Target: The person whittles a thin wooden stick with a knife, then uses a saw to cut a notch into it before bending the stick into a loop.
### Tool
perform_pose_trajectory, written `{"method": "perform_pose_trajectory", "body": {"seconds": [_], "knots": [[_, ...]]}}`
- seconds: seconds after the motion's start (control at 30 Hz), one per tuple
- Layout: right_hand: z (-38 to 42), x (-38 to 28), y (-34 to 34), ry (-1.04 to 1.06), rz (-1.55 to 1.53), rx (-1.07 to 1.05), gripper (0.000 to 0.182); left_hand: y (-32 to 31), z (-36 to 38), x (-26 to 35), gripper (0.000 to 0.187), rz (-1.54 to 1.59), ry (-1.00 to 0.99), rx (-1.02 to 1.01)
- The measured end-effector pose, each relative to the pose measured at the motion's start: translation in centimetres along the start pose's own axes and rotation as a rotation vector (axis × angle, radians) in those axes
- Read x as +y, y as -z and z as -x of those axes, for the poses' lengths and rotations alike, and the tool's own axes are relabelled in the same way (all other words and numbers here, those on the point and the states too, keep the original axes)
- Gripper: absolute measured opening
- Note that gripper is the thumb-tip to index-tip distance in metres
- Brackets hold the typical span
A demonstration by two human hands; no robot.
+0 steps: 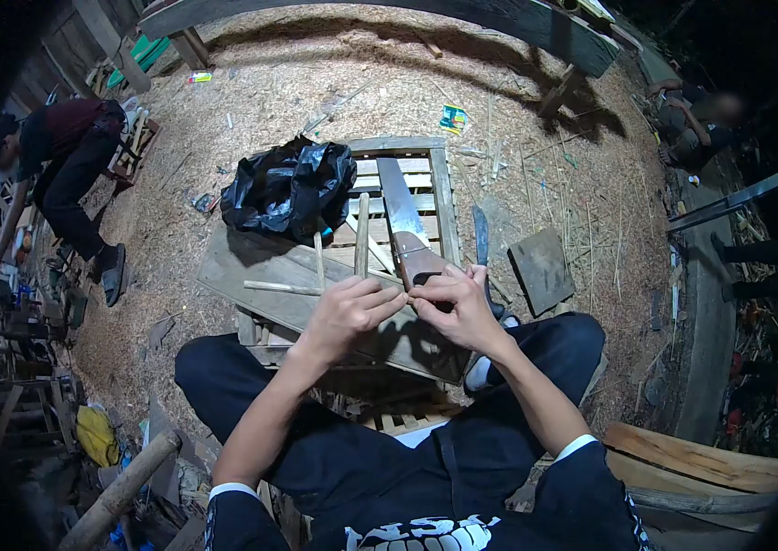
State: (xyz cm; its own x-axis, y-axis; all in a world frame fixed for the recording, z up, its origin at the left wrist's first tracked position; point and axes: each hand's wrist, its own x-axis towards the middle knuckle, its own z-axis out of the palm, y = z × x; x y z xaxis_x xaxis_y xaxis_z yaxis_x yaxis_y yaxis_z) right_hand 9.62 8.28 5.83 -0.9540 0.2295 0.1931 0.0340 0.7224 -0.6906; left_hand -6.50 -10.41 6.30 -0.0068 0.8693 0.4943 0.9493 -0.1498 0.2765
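Head-camera view, looking down at a seated person's lap and a low wooden pallet bench [439, 197] on sawdust-strewn ground. Both hands meet at centre, fingertips touching. The left hand [345, 314] and right hand [460, 308] each have their grip pressed together, pinching one thin bamboo sliver [409, 293] between them; it is too small to see clearly. Its long axis seems to run 9 to 3 o'clock, both hands equally near. A broad machete [402, 209] lies just beyond at 12 o'clock, a black plastic bag [290, 188] at 11
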Motion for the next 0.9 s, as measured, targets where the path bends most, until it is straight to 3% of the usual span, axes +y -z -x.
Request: {"method": "perform_pose_trajectory", "body": {"seconds": [0.27, 0.9], "knots": [[-0.1, -1.5, 0.0, 0.055, 0.091, 0.096, 0.018, 0.3, -0.9, 0.5, 0.023, 0.199, 0.224, 0.06], [0.1, -1.6, -0.1, 0.007, 0.08, 0.048, 0.016, -0.1, -0.7, 0.7, 0.018, 0.043, 0.075, 0.076]]}}
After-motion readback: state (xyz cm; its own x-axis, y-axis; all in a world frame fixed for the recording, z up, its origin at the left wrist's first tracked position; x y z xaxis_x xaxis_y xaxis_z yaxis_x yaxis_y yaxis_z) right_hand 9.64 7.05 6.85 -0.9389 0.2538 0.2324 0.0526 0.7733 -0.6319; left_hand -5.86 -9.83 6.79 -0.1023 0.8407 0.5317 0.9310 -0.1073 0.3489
